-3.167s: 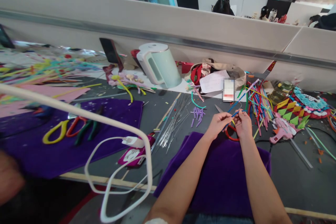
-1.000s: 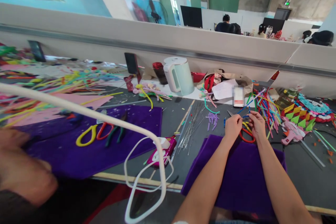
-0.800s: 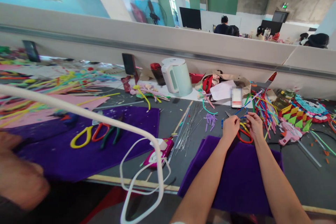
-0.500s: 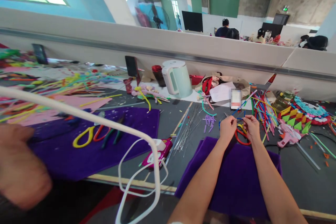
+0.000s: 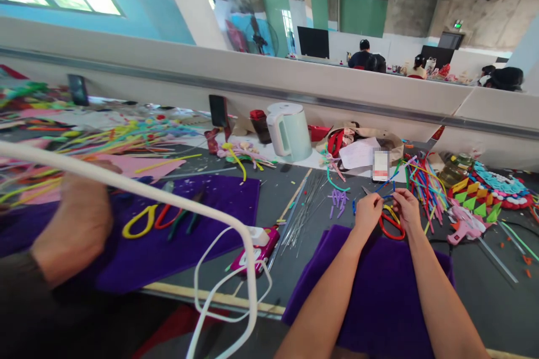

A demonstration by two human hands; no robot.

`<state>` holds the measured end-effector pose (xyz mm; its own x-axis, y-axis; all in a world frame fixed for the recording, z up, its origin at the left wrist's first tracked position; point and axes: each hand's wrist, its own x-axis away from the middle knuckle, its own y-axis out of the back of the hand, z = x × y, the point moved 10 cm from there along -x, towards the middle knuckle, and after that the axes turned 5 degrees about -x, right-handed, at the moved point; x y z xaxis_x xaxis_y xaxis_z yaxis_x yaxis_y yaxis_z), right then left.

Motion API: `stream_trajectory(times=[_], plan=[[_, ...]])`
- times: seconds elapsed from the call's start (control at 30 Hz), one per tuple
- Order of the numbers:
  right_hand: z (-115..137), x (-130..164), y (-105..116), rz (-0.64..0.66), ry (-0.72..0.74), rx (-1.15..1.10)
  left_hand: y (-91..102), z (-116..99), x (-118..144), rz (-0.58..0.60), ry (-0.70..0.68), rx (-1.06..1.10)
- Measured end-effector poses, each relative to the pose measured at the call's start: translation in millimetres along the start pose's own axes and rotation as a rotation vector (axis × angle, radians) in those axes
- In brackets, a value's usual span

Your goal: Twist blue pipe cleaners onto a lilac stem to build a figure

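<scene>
Both my hands are pinched around a blue pipe cleaner (image 5: 386, 182) above the dark table. My left hand (image 5: 368, 211) has its fingers closed at the left part of it. Close by on the right, my right hand (image 5: 406, 208) pinches it between thumb and fingertips; the exact grip points are small and partly hidden. Beneath and between the hands lie scissors with red and yellow handles (image 5: 393, 230), partly covered by them. A folded purple cloth (image 5: 379, 297) lies under my forearms. Short purple pipe cleaner pieces (image 5: 338, 201) lie left of my left hand.
A bundle of coloured pipe cleaners (image 5: 425, 185) and a pink glue gun (image 5: 465, 224) lie to the right. Thin wires (image 5: 305, 219), a kettle (image 5: 290, 132) and a magenta power strip (image 5: 256, 252) are leftward. A white curved tube (image 5: 168, 193) crosses the left, near a co-worker's hand (image 5: 80, 219).
My hands keep their pinch on the blue pipe cleaner, almost unmoved. The co-worker's hand has moved up and right over the other purple cloth. The whole view has shifted slightly.
</scene>
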<state>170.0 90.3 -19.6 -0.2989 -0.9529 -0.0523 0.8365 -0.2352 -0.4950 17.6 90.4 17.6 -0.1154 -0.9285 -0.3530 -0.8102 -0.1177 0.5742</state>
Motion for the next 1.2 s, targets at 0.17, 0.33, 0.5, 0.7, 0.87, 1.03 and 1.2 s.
stream_trajectory(times=[0.17, 0.33, 0.5, 0.7, 0.87, 1.03, 1.2], plan=[[-8, 1, -4, 0.026, -0.020, 0.038, 10.2, -2, 0, -0.079, 0.003, -0.002], [-12, 1, -1, 0.031, -0.040, 0.032, 12.1, -9, 2, -0.093, -0.035, 0.006], [-8, 0, 1, 0.031, -0.014, 0.015, 4.4, -9, 1, -0.025, -0.057, 0.014], [1, -2, 6, -0.004, 0.053, 0.023, -14.3, -6, 1, 0.102, -0.070, 0.021], [20, 7, 11, -0.098, 0.229, 0.138, -17.7, -14, 5, 0.112, -0.119, -0.063], [37, 20, -3, -0.089, 0.354, 0.359, -10.3, -25, 10, 0.088, -0.169, -0.261], [29, 20, -10, -0.075, 0.353, 0.539, -10.2, -26, 12, 0.113, -0.189, -0.384]])
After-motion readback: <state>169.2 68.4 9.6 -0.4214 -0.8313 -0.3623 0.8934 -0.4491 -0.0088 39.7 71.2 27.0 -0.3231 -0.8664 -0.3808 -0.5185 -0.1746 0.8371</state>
